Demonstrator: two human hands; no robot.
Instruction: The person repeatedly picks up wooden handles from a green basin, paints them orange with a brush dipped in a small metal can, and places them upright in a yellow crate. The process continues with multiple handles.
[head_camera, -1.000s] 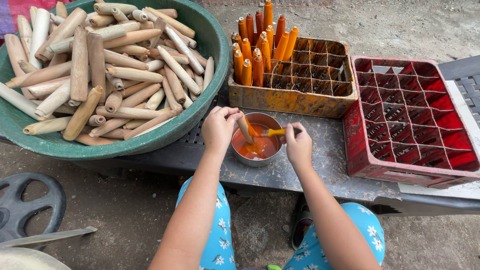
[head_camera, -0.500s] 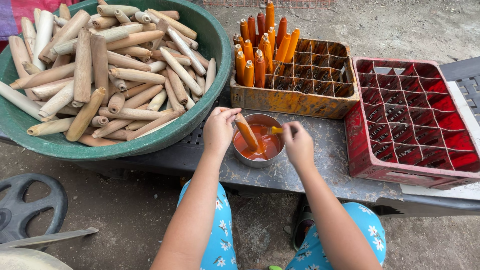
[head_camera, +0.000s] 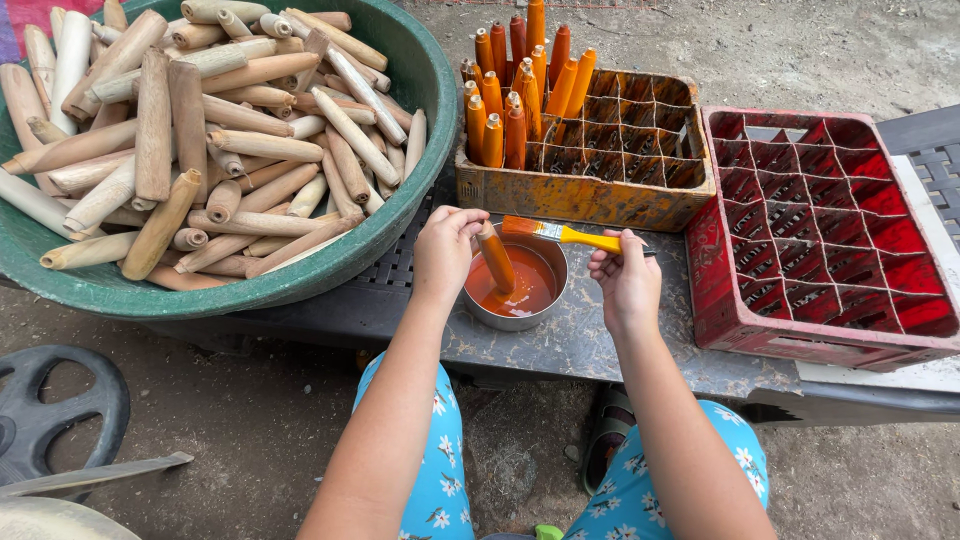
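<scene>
A green basin (head_camera: 400, 215) of bare wooden handles (head_camera: 200, 150) sits far left. The left hand (head_camera: 445, 250) grips an orange-painted handle (head_camera: 496, 258) over the paint bowl (head_camera: 515, 290); the right hand (head_camera: 625, 280) pinches a yellow brush (head_camera: 560, 233) against it.

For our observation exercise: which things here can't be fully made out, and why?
Head view:
- Green tub: left side cut off by the frame edge.
- Wooden stick: top hidden in the left hand.
- Paintbrush: handle end hidden by the right hand.
- Red crate: right corner cut off.
</scene>
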